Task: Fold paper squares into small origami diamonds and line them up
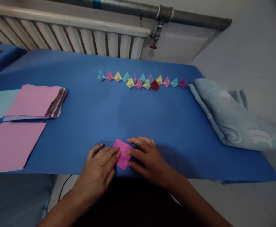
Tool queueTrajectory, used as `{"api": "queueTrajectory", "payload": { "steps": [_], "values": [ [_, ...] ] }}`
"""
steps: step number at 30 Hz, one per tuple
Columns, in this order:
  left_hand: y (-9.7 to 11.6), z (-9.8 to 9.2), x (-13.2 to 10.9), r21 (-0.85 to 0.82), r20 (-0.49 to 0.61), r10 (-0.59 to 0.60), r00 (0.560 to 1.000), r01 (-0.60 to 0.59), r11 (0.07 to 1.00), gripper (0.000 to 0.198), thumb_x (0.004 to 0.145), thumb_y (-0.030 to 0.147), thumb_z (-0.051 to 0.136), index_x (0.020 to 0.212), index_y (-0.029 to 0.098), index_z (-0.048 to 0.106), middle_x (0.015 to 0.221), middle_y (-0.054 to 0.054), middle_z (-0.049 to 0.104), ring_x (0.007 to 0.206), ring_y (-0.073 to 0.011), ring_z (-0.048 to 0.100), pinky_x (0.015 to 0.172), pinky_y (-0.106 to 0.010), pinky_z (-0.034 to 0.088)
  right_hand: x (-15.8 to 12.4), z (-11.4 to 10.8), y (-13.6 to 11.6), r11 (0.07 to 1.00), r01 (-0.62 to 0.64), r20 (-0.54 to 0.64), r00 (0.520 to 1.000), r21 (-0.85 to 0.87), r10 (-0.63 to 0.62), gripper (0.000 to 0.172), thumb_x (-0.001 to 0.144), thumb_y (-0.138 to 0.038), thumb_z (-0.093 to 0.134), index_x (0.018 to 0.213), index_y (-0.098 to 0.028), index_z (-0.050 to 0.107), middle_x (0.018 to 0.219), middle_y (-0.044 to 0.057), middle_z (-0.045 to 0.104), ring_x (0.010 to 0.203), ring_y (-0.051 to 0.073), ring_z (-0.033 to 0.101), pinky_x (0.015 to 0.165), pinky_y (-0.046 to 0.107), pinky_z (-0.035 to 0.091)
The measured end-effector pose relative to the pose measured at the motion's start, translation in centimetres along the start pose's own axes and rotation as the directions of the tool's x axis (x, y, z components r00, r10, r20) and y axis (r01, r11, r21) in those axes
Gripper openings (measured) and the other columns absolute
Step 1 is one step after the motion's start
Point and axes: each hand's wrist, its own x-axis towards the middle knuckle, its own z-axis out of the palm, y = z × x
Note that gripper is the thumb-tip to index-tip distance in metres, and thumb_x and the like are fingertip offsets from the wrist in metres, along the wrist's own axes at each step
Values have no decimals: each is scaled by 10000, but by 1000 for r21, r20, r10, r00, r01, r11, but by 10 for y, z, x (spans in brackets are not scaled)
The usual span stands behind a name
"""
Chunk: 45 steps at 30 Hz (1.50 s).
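Note:
A small square of folded bright pink paper (124,156) lies on the blue cloth near the front edge, one corner pointing away from me. Crease lines show on its upper face. My left hand (100,165) holds its left side down, the fingers close together with their tips on the paper. On the opposite side, my right hand (147,157) is open, its fingers spread and curved, with fingertips at the paper's right edge. The underside of the paper is hidden.
Several small folded paper pieces (139,83) in mixed colours stand in rows toward the back. Leftward lie a stack of coloured paper (33,101) and another pink sheet pile (15,145). A folded light blue blanket (237,123) rests at right. Behind are a radiator (88,39) and pipe (195,19).

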Motion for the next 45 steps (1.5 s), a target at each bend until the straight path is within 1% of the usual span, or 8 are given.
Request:
{"api": "queueTrajectory", "payload": {
  "steps": [4,9,15,20,23,29,35,45],
  "values": [
    [-1,0,1,-30,-29,-8,1000,7,1000,379,880,110,434,1226,209,553,1212,-65,638,1102,-223,575,1016,-489,356,2,-2,2,999,25,13,1000,32,-26,185,910,-342,548,1055,-264,630,1275,52,551,1129,237,487,947,426,379],
    [0,-6,5,2,4,10,1000,-10,1000,324,878,143,472,1179,218,568,1194,-51,647,1081,-217,591,1008,-462,362,3,-1,3,998,-1,6,1000,71,1,150,895,-339,578,998,-256,650,1269,43,551,1121,222,499,955,408,376],
    [10,-1,12,16,-101,-35,994,37,999,252,870,271,559,1104,188,608,1092,-55,684,994,-216,626,968,-449,374,7,3,6,993,14,-55,998,114,-8,142,920,-287,540,931,-224,666,1245,61,560,1092,215,520,935,404,393],
    [16,6,17,65,-115,-109,987,117,991,173,921,261,500,1024,215,632,1048,-36,697,948,-206,638,951,-444,359,10,6,7,990,18,-83,997,139,-6,158,925,-284,529,892,-206,662,1221,76,573,1043,215,546,899,406,414],
    [16,9,18,62,-125,-137,983,146,987,181,940,220,462,997,235,633,1032,-11,694,940,-185,637,960,-438,341,8,4,9,983,5,-80,997,186,10,119,909,-261,549,959,-217,648,1224,71,571,1076,213,541,930,408,409],
    [15,12,19,36,-207,-145,968,156,987,200,950,236,440,940,247,640,990,10,702,891,-174,643,933,-433,339,6,5,15,983,-31,-124,991,184,54,198,841,-117,546,990,-213,636,1217,74,576,1108,218,534,944,427,414],
    [14,9,20,19,-164,-141,976,146,989,212,962,240,406,952,260,616,987,11,710,897,-168,644,908,-432,334,9,4,12,979,-65,-115,989,191,88,166,834,-115,545,911,-212,656,1191,73,602,1092,222,554,926,433,430],
    [13,10,25,-73,-179,-208,962,198,978,202,939,227,432,880,239,624,924,2,710,837,-183,643,888,-433,340,11,5,13,970,-114,-128,981,213,143,111,854,-149,565,877,-199,661,1139,68,635,1072,211,569,923,415,432]
  ]
}}
